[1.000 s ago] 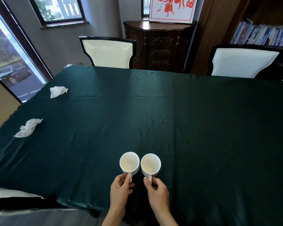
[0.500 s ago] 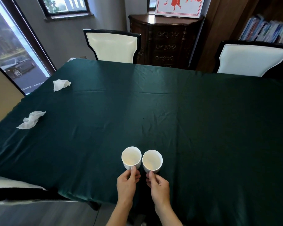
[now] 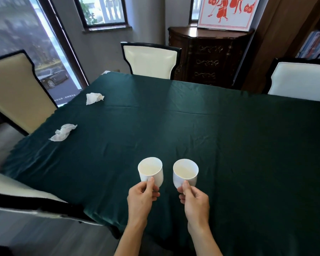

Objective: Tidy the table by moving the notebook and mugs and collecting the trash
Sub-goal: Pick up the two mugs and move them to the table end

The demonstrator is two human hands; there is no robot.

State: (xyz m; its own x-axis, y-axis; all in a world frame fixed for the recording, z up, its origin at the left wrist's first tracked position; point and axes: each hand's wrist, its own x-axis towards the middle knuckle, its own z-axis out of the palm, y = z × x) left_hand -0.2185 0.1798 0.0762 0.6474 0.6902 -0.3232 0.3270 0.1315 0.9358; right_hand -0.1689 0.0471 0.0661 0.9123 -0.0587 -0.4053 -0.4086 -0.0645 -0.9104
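Here the left hand (image 3: 140,197) grips a plain white ceramic mug (image 3: 151,170) by its handle. The right hand (image 3: 196,200) likewise grips a second white mug (image 3: 185,172); both sets of fingers are closed, above the dark green cloth-covered tabletop (image 3: 229,145).

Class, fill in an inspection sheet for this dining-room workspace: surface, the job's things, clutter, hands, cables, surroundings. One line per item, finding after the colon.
Surface: table under a dark green cloth, creased.
Job's things: left mug and right mug, white, apart, look empty; whether they are lifted cannot be told. No notebook seen.
Clutter: near tissue and far tissue, crumpled, by the table's left edge.
Hands: left hand grips the left mug's handle; right hand grips the right mug's handle.
Cables: nothing seen.
Surroundings: chairs around the table, wooden cabinet, bookshelf, windows.
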